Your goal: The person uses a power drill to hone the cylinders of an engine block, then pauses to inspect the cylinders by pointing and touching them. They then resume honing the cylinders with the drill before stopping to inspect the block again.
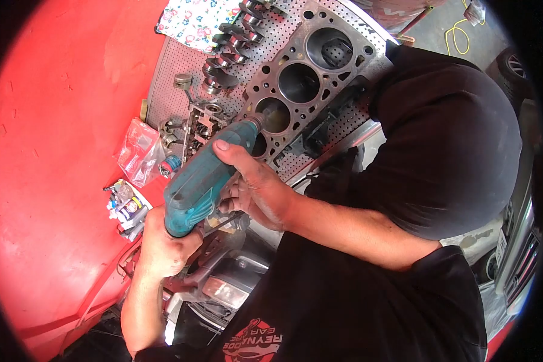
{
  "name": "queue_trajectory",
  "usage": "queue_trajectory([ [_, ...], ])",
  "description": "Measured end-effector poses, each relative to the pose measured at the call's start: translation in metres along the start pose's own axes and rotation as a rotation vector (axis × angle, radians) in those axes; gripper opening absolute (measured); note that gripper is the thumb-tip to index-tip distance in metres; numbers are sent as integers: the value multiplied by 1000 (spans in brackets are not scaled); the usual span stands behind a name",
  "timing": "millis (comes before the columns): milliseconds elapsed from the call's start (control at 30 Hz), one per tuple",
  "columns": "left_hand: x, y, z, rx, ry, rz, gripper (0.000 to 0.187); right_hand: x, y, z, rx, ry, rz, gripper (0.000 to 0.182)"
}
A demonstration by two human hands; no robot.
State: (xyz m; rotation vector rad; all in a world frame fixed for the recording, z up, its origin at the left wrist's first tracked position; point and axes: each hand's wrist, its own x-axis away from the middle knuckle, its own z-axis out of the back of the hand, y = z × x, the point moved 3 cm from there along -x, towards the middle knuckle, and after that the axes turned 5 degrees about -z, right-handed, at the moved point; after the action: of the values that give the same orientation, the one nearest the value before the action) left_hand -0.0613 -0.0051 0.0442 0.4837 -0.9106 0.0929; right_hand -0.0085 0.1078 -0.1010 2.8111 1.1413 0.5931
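Observation:
My left hand [166, 250] wraps round the rear end of a teal power drill [202, 169]. My right hand [256, 190] steadies the drill's side, its thumb lying along the top of the body and its fingers partly hidden beneath. The drill's front end points into a cylinder bore [276, 113] of a grey engine block [261, 92]. Whatever tool is in the chuck is blurred inside that bore. Two more large bores lie beyond it in a row, and another is partly covered near the drill.
A crankshaft [235, 42] lies on the perforated bench top [178, 57], near a flowered cloth [199, 21]. A piston [183, 80] and metal engine parts [202, 123] sit beside the drill. A red panel [60, 151] fills the left. Rounded black fabric [452, 145] fills the right.

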Motion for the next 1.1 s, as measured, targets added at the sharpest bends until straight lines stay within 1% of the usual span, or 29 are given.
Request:
queue_trajectory([
  [167, -1, 1, 0, 3, 26, -16, 16, 0, -2, -1, 4, 21, 5, 58],
  [367, 0, 1, 2, 3, 2, 43, 16, 0, -5, -1, 15, -5, 10, 56],
  [667, -1, 4, 2, -11, -13, 38, 14, 0, -4, -1, -16, 9, 15, 54],
  [967, 0, 2, -1, -34, 3, 16, 15, 1, -2, 1, -26, 3, 26, 52],
  [1100, 3, -1, -2, -16, 42, -30, 18, 2, -1, 2, 7, -42, 14, 53],
])
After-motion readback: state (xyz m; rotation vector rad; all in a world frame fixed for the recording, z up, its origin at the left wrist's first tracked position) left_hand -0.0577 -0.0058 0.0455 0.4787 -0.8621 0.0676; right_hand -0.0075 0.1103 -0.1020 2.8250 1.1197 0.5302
